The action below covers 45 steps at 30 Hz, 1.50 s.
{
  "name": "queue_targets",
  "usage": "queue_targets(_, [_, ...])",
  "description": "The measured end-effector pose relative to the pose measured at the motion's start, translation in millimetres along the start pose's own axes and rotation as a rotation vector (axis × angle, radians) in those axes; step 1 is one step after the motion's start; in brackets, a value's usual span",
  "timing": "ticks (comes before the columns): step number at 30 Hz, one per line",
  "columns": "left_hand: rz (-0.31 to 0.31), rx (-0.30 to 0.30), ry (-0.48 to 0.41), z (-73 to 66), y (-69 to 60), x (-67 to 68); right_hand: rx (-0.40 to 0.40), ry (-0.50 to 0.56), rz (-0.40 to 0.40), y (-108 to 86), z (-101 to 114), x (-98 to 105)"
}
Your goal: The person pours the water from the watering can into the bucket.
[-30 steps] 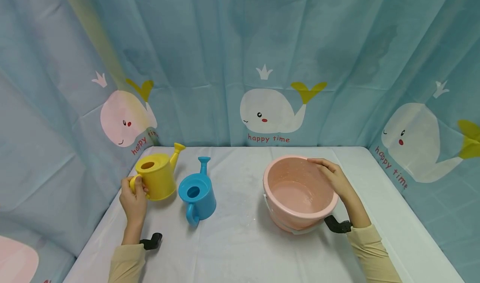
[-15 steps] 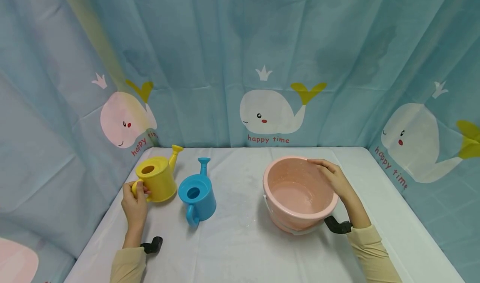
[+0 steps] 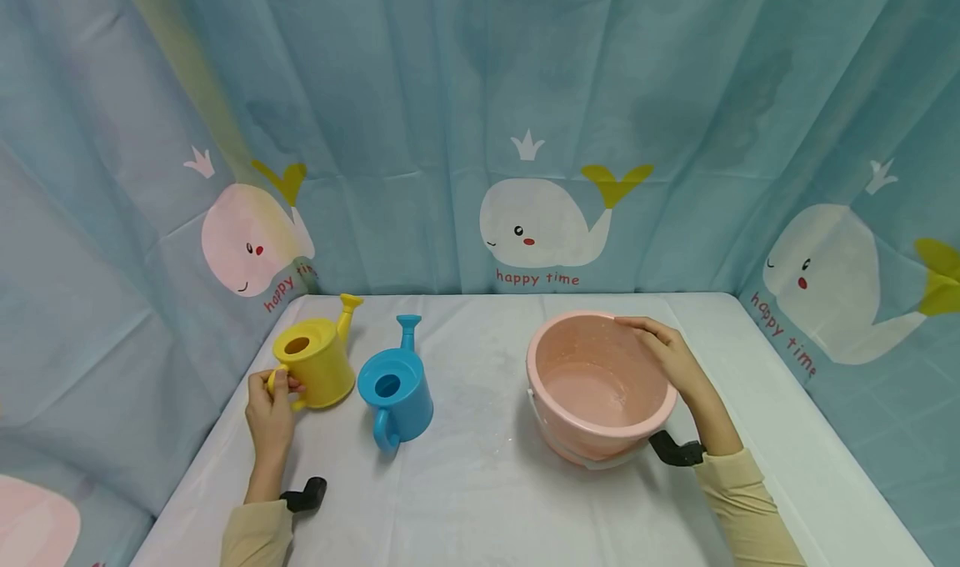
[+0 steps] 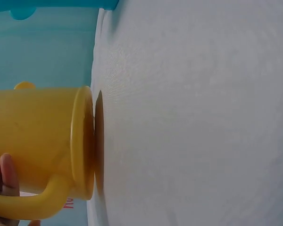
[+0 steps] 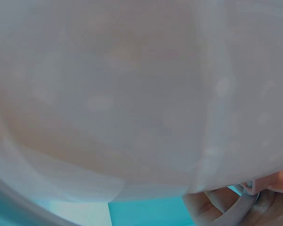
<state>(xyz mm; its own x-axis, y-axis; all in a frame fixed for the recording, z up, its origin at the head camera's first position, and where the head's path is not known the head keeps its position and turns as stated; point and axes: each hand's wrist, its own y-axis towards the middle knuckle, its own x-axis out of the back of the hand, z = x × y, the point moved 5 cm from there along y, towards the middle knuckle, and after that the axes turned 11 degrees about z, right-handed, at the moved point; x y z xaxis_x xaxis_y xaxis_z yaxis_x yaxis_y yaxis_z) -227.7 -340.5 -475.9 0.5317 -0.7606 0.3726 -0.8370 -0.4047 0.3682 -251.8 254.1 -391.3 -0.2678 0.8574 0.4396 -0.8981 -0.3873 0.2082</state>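
Observation:
My left hand (image 3: 270,413) grips the handle of a yellow watering can (image 3: 318,367) at the table's left side. In the left wrist view, the base of the yellow watering can (image 4: 42,136) lies very near the table, with a narrow dark shadow beside it. Just to its right stands a blue watering can (image 3: 397,396), its handle toward me and its spout pointing away. Over on the right, my right hand (image 3: 675,363) holds the rim of a pink bucket (image 3: 592,429). The bucket's outer wall (image 5: 132,103) fills most of the right wrist view; some fingers (image 5: 203,207) show below its rim.
A white cloth covers the table (image 3: 480,500), with a few small drops left of the bucket. Blue curtains (image 3: 420,117) printed with whales close off the back and both sides. The bucket's white carrying handle (image 3: 534,404) hangs down.
My left hand has lowered the yellow watering can slightly, bringing it a little toward me and levelling it. The right hand, the pink bucket and the blue watering can stay put.

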Motion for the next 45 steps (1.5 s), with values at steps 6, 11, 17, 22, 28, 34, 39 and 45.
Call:
queue_targets(6, [0.021,0.017,-0.016,-2.0,-2.9,0.3,0.008,0.000,-0.007,1.0,2.3,1.4])
queue_targets(11, [0.031,0.010,-0.025,-2.4,-6.1,0.0,0.020,0.001,-0.009,1.4,2.3,2.1])
queue_targets(17, [0.068,0.050,0.001,-2.4,-8.9,-1.3,0.011,-0.007,-0.010,0.5,1.5,2.8])
queue_targets(22, [0.118,0.106,0.053,-3.1,-11.1,0.6,0.009,0.000,-0.009,-0.3,0.1,1.6])
queue_targets(28, [0.215,0.142,0.115,-3.9,-9.9,3.3,0.014,-0.005,-0.006,-0.7,0.7,0.5])
queue_targets(34, [0.267,0.096,0.131,-9.6,-11.3,5.7,0.007,-0.007,-0.014,-0.8,3.6,2.3])
queue_targets(39, [0.208,0.045,0.151,-13.2,-15.9,8.4,0.012,-0.006,-0.012,-0.5,4.0,1.6])
queue_targets(45, [0.040,-0.036,0.146,-25.3,-22.0,15.3,0.018,-0.007,-0.008,-0.9,3.1,0.6])
